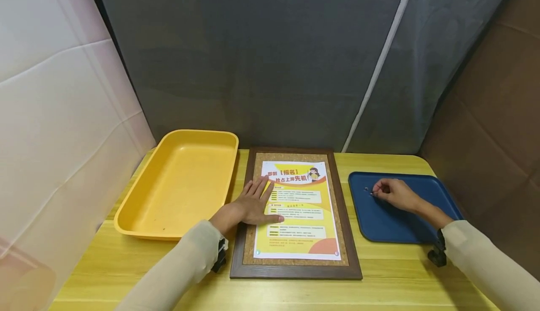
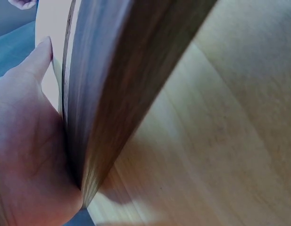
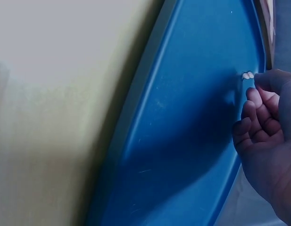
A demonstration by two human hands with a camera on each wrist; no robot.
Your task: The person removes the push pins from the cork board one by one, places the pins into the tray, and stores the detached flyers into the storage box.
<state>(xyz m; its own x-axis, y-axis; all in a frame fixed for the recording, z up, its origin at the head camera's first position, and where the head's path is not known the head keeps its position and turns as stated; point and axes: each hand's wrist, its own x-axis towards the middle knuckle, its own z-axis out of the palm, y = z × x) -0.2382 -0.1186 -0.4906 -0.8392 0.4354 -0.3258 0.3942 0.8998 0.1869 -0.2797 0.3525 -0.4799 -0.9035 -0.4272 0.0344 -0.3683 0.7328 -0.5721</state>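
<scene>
My left hand (image 1: 252, 206) lies spread on a printed yellow-and-white poster (image 1: 301, 247), its palm over the left side of a cork board (image 1: 343, 250) with a dark brown frame (image 1: 295, 272). In the left wrist view, the heel of that hand rests against the frame's edge (image 2: 103, 94). My right hand (image 1: 395, 193) is over the left part of a blue tray (image 1: 405, 229), fingers curled. Its thumb and forefinger pinch at a small pale pin-like piece (image 3: 248, 75); the fingertips partly hide it. Another tiny piece (image 1: 366, 189) lies beside it in the tray.
A deep yellow tray (image 1: 181, 184) stands left of the board on the light wooden table (image 1: 388, 283). A grey curtain (image 1: 253, 67) closes the back, with a white sheet (image 1: 63, 114) on the left and a brown one (image 1: 498, 128) on the right.
</scene>
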